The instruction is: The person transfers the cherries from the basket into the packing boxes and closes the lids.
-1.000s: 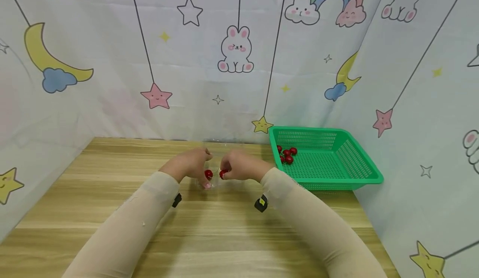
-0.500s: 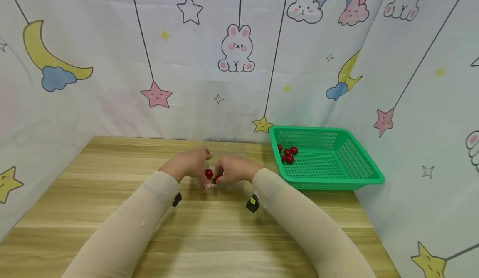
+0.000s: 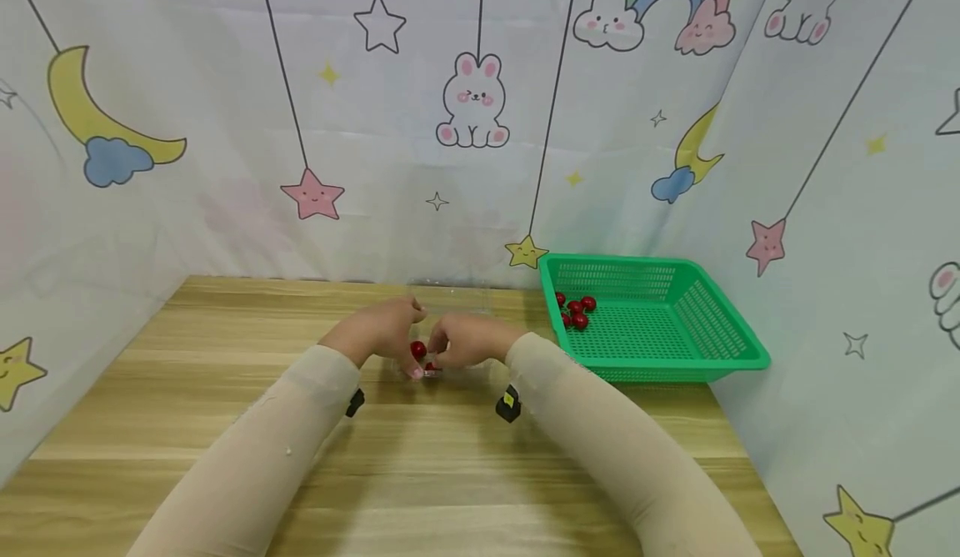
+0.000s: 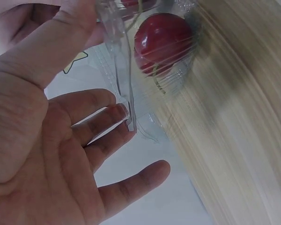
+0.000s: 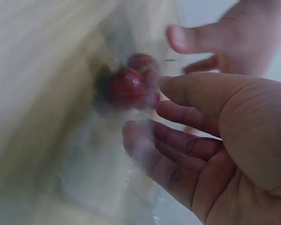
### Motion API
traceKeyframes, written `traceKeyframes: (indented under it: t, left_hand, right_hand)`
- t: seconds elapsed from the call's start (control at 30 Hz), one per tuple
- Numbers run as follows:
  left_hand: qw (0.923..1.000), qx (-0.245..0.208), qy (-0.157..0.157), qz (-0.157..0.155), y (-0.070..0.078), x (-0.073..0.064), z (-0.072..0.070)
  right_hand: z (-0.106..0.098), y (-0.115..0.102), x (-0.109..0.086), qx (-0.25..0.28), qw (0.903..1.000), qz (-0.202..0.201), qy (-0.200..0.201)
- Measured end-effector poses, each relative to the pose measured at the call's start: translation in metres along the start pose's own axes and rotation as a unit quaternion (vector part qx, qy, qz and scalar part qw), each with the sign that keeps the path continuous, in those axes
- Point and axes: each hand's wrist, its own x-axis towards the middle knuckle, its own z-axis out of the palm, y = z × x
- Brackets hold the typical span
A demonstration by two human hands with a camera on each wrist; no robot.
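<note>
A clear plastic clamshell box (image 3: 452, 297) stands on the table near the back, its lid raised. My left hand (image 3: 384, 330) grips the box's left side, with the thumb over the wall (image 4: 119, 61) and fingertips against it in the left wrist view. Inside lie red cherries (image 3: 417, 348) with thin green stems; one large cherry (image 4: 163, 40) shows through the plastic. Over the box's right part is my right hand (image 3: 474, 340). In the blurred right wrist view, its thumb and fingers stand apart beside the cherries (image 5: 126, 88), with nothing between them.
A green perforated basket (image 3: 667, 365) stands at the right, with several cherries (image 3: 579, 307) in its left corner. Printed cloth walls (image 3: 375, 115) border the wooden table (image 3: 420, 474) at the back and sides.
My right hand has moved left over the box with a cherry and let it go among the others. My left hand has kept its place on the box.
</note>
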Motion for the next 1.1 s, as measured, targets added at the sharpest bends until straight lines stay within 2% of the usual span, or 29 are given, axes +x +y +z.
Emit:
traceKeyframes:
  t: [0.1,0.2,0.37,0.63,0.83,1.1]
  left_hand:
    - [0.9999,-0.009,-0.001,-0.005,0.000,0.000,0.000]
    - [0.9998,-0.017,0.001,-0.009,0.000,-0.001,0.000]
    - [0.9999,-0.012,0.005,-0.010,0.001,-0.002,0.001]
    - [0.9999,-0.008,0.004,-0.005,0.001,-0.001,0.003]
    - [0.9999,-0.007,0.004,-0.007,0.000,0.000,0.002]
    - [1.0000,-0.004,0.005,-0.007,0.003,-0.003,0.001]
  right_hand:
    - [-0.014,0.003,-0.012,0.029,0.9995,0.012,0.000]
    - [-0.033,0.008,-0.029,0.036,0.9990,0.024,0.012]
    - [-0.066,0.023,-0.059,0.022,0.9963,0.066,0.052]
    - [-0.103,0.063,-0.095,0.019,0.9788,0.163,0.123]
    - [-0.116,0.099,-0.109,-0.003,0.9698,0.205,0.132]
    - [-0.111,0.153,-0.119,0.003,0.9663,0.230,0.116]
